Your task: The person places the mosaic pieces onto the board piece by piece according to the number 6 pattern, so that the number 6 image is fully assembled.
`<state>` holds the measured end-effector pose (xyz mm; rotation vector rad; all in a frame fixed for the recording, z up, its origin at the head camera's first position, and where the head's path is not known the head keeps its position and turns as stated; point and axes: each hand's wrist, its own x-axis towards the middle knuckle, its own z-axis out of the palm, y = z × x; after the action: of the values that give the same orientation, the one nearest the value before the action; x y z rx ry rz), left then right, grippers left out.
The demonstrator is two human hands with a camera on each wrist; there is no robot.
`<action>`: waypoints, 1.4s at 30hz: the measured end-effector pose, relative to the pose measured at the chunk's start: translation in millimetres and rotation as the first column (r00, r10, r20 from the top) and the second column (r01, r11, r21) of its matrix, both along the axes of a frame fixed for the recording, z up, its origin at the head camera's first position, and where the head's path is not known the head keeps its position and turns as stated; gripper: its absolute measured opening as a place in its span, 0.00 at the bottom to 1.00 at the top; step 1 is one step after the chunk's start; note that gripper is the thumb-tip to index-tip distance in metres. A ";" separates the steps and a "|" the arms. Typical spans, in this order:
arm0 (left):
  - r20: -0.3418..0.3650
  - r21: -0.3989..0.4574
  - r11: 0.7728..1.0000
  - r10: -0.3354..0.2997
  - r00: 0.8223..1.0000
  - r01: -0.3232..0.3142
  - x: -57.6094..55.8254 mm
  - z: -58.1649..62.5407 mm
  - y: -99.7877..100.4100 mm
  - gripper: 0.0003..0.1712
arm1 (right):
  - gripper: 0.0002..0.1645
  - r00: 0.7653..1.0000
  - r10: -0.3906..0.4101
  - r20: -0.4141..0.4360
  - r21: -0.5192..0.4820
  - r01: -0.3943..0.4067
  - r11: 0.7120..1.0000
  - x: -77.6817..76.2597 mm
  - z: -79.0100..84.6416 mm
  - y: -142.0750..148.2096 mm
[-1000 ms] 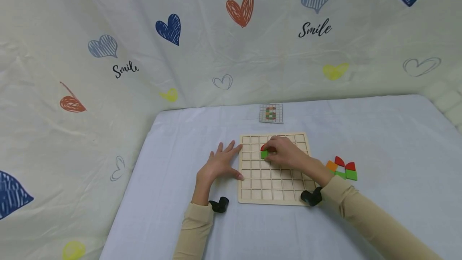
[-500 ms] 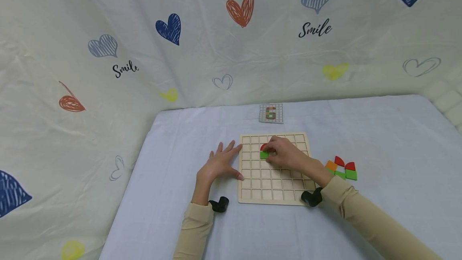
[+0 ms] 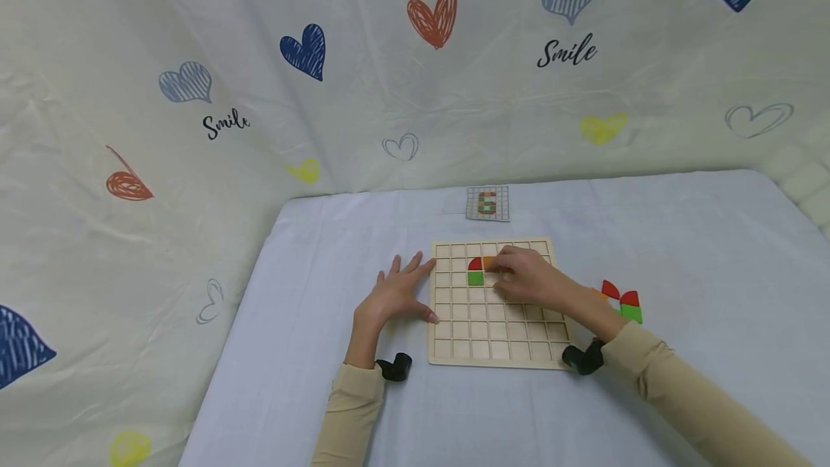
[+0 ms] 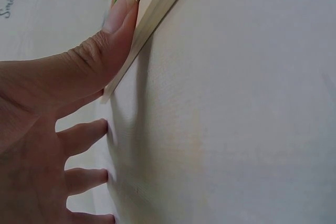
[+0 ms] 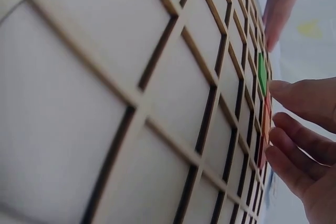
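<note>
A square wooden grid board (image 3: 454, 312) lies on the white-covered table. My left hand (image 3: 395, 295) rests at its left edge, fingers spread, with the thumb (image 4: 119, 17) touching the rim. In the board's upper cells sit a red quarter-round tile (image 3: 476, 264), a green square tile (image 3: 476, 278) below it, and an orange tile (image 3: 488, 263) to the right of the red. My right hand (image 3: 528, 276) hovers over the orange tile, fingertips touching or very close. In the right wrist view its thumb and fingers stand apart, and another red tile (image 5: 261, 151) shows beside the orange.
Several loose red, orange and green tiles, among them a red one (image 3: 630, 299), lie right of the board, partly hidden by the right forearm. A printed pattern card (image 3: 488, 204) lies beyond the board. Black wrist devices (image 3: 394, 367) sit at both wrists. A heart-printed cloth (image 3: 363, 107) hangs behind.
My right hand has shifted slightly right across the board, uncovering the red and green tiles and part of the orange one. The left hand stays in place.
</note>
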<state>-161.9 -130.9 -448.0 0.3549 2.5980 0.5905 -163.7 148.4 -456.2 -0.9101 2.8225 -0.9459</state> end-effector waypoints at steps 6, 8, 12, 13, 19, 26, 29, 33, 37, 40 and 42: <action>-0.002 -0.004 1.000 0.003 1.000 -0.003 -0.2 0.3 0.1 0.64 | 0.15 0.997 -0.057 0.044 0.036 0.056 0.998 8.7 4.0 16.8; -0.003 -0.003 1.000 0.003 1.000 -0.003 -0.2 -0.2 0.1 0.64 | 0.15 0.996 -0.077 0.051 0.046 0.074 0.996 11.2 4.5 23.6; -0.006 -0.001 1.000 0.003 1.000 -0.003 0.1 -0.7 0.3 0.64 | 0.15 0.993 -0.103 0.061 0.048 0.100 0.994 16.4 5.5 38.1; -0.007 0.000 1.000 0.002 1.000 -0.002 0.2 -0.8 0.3 0.64 | 0.15 0.992 -0.109 0.062 0.048 0.107 0.993 17.7 5.7 41.4; -0.003 0.007 1.000 0.001 1.000 -0.001 1.0 -0.9 0.1 0.63 | 0.14 0.989 -0.136 0.058 0.053 0.133 0.990 23.5 6.4 57.3; -0.005 0.006 1.000 -0.001 1.000 0.001 0.7 -0.5 0.2 0.63 | 0.15 0.988 -0.153 0.029 0.068 0.151 0.986 32.2 7.9 73.7; -0.007 0.006 1.000 -0.003 1.000 0.003 0.7 0.0 0.5 0.63 | 0.15 0.986 -0.168 0.015 0.073 0.167 0.983 35.3 6.5 82.1; -0.011 0.002 1.000 -0.007 1.000 0.007 0.0 -1.1 0.6 0.63 | 0.16 0.983 -0.185 0.001 0.066 0.184 0.981 39.2 3.0 95.2; -0.011 0.002 1.000 -0.003 1.000 0.003 -0.2 -2.5 0.3 0.63 | 0.16 0.983 -0.184 -0.023 0.058 0.185 0.981 42.3 -0.5 107.8; -0.009 0.005 1.000 0.000 1.000 0.000 -0.2 -2.7 0.0 0.63 | 0.15 0.981 -0.188 -0.042 0.078 0.191 0.978 44.5 -2.8 115.0; -0.007 0.008 1.000 0.000 1.000 0.000 -0.1 -2.7 0.1 0.64 | 0.16 0.980 -0.191 -0.053 0.094 0.195 0.976 46.0 -3.9 118.8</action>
<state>-162.0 -130.8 -450.7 0.3602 2.6031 0.6005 -117.7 267.2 -460.1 -0.6640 3.0073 -0.8024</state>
